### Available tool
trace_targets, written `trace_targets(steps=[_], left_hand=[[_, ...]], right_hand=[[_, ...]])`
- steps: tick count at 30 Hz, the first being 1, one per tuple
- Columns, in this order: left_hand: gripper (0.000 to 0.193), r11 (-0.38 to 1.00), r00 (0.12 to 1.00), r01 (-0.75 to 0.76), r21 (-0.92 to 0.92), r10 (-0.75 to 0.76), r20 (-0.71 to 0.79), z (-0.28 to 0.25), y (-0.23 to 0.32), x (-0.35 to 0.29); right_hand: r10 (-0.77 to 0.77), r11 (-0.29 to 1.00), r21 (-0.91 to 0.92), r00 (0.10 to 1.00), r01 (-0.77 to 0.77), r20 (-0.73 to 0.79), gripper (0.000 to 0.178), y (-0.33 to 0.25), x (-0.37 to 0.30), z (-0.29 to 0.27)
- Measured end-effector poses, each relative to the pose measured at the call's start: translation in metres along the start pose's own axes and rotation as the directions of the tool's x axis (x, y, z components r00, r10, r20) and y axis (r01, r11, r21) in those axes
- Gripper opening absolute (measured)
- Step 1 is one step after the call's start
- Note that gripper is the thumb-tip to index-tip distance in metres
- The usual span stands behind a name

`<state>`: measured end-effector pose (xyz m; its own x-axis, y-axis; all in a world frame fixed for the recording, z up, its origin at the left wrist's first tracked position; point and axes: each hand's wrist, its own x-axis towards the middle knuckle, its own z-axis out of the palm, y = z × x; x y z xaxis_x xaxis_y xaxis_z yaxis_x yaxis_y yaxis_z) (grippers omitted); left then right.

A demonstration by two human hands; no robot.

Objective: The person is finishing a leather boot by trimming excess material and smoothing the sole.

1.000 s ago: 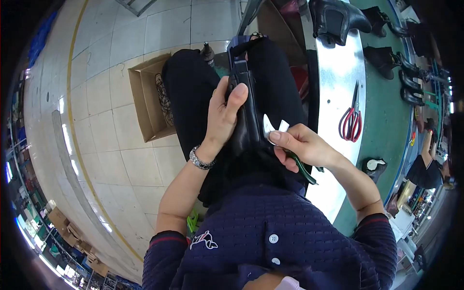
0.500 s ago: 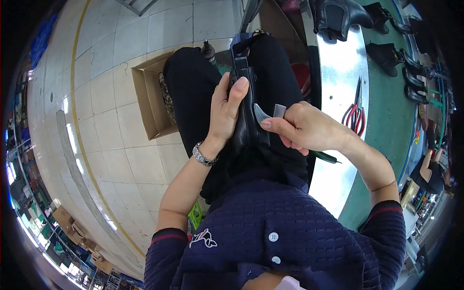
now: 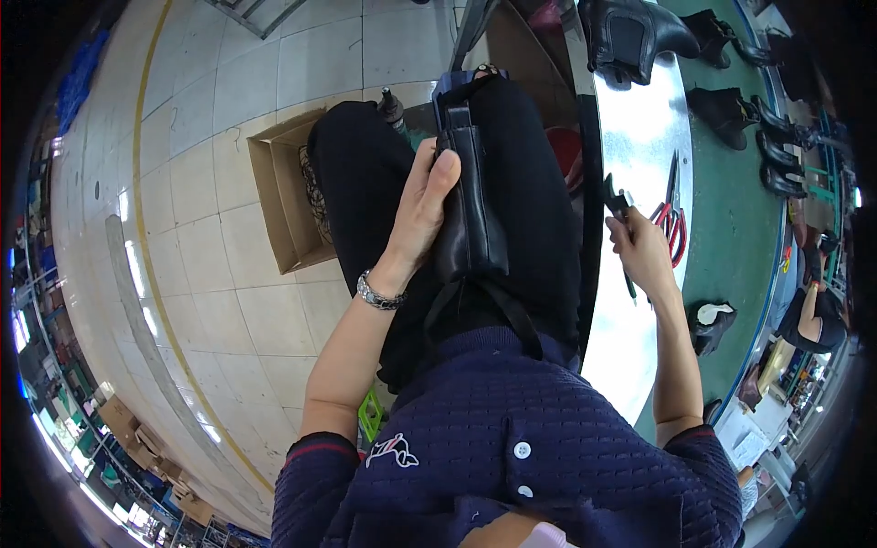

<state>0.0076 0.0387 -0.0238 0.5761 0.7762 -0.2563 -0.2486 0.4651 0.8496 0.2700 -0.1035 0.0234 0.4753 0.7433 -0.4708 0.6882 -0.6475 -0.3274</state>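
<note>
A black leather boot (image 3: pixel 473 215) lies lengthwise between my thighs. My left hand (image 3: pixel 427 196) is closed round its left side, the thumb lying along the top. Black straps (image 3: pixel 512 315) run from beneath the boot's near end toward my waist. Over the metal bench top, my right hand (image 3: pixel 645 254) is closed on the handle of lasting pincers (image 3: pixel 618 195) with a dark curved jaw and a stubby hammer face. Part of the handle is hidden under my fingers. Just beyond that hand, red-handled scissors (image 3: pixel 676 228) lie on the metal.
The shiny bench top (image 3: pixel 630 352) runs along my right side, bordering a green surface (image 3: pixel 722 233). A large black boot (image 3: pixel 639 41) stands at its far end, with several more boots farther right. An open cardboard box (image 3: pixel 279 205) sits left of my knee.
My right hand has drawn the pincers away from the boot and carried them right, over the bench. My left hand still holds the boot, with its thumb lowered slightly.
</note>
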Motion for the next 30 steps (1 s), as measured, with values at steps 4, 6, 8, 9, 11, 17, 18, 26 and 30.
trace_targets(steps=[4,6,8,9,11,17,18,26,30], left_hand=[[0.07,0.999,0.999,-0.027,0.044,0.026,0.026,-0.01,-0.022,0.0],[0.079,1.0,0.997,0.003,0.0,-0.003,0.083,-0.024,-0.035,0.004],[0.079,0.992,0.994,0.083,-0.1,-0.075,0.077,-0.024,-0.034,0.014],[0.079,0.966,0.986,0.165,-0.2,-0.155,0.062,-0.025,-0.032,0.019],[0.075,0.819,0.942,0.333,-0.468,-0.311,0.125,-0.036,-0.018,0.022],[0.076,0.727,0.875,0.479,-0.492,-0.346,0.34,-0.048,0.042,0.0],[0.076,0.602,0.853,0.515,-0.61,-0.288,0.436,-0.046,0.054,-0.002],[0.076,0.574,0.847,0.531,-0.623,-0.358,0.393,-0.063,0.089,-0.011],[0.066,0.585,0.813,0.579,-0.568,-0.461,0.355,-0.072,0.08,0.008]], right_hand=[[-0.113,0.972,-0.225,0.97,0.064,-0.215,0.035,0.042,0.002,0.009],[-0.089,0.971,-0.238,0.958,0.022,-0.271,0.045,0.041,0.0,0.011],[-0.153,0.973,-0.217,0.936,0.085,-0.318,0.05,0.041,-0.003,0.013],[-0.17,0.978,-0.175,0.925,0.115,-0.34,0.05,0.037,-0.004,0.016],[-0.187,0.98,-0.13,0.91,0.148,-0.371,0.038,0.03,-0.007,0.012],[-0.031,0.995,-0.089,0.753,-0.037,-0.657,0.033,0.115,-0.006,0.002],[0.105,0.983,-0.052,0.767,-0.178,-0.633,0.036,0.132,-0.008,0.007],[0.215,0.968,0.0,0.833,-0.25,-0.51,0.035,0.137,-0.002,0.004],[0.052,0.991,-0.047,0.684,-0.125,-0.728,0.036,0.135,-0.008,-0.005]])
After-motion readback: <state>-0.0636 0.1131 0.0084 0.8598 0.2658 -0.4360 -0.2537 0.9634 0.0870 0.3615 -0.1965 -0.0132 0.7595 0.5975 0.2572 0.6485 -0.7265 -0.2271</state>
